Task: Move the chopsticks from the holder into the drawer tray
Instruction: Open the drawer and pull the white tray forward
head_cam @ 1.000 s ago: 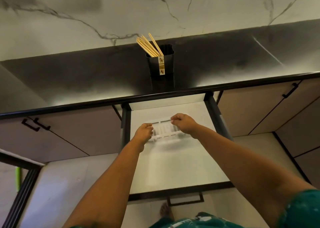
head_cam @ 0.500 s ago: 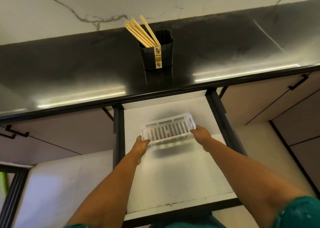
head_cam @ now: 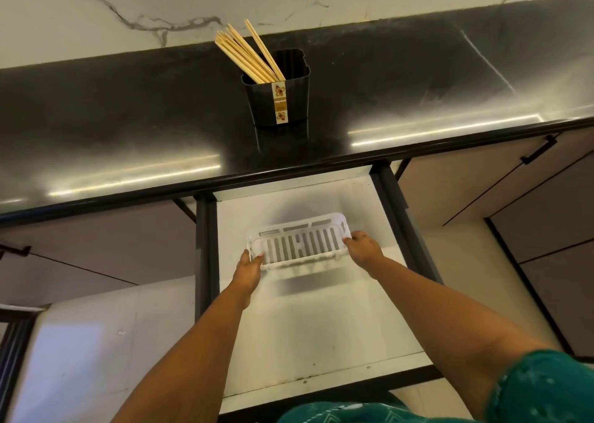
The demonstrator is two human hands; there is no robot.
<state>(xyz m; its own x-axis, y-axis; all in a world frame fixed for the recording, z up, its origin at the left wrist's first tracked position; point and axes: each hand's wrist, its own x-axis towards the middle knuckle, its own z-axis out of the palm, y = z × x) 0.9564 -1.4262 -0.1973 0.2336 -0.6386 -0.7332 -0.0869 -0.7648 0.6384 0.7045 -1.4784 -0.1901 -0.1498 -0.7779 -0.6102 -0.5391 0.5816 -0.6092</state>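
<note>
The white tray (head_cam: 300, 241) has been lifted toward the drawer (head_cam: 321, 326) front, both hands (head_cam: 249, 270) (head_cam: 363, 249) gripping its ends.

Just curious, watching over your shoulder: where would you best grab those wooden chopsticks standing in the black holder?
Probably the bare upper shafts of the chopsticks, from above and slightly left: they fan up and lean left out of the black holder, whose walls hide their lower ends. Both the left hand and right hand currently hold the white slotted tray.
</note>
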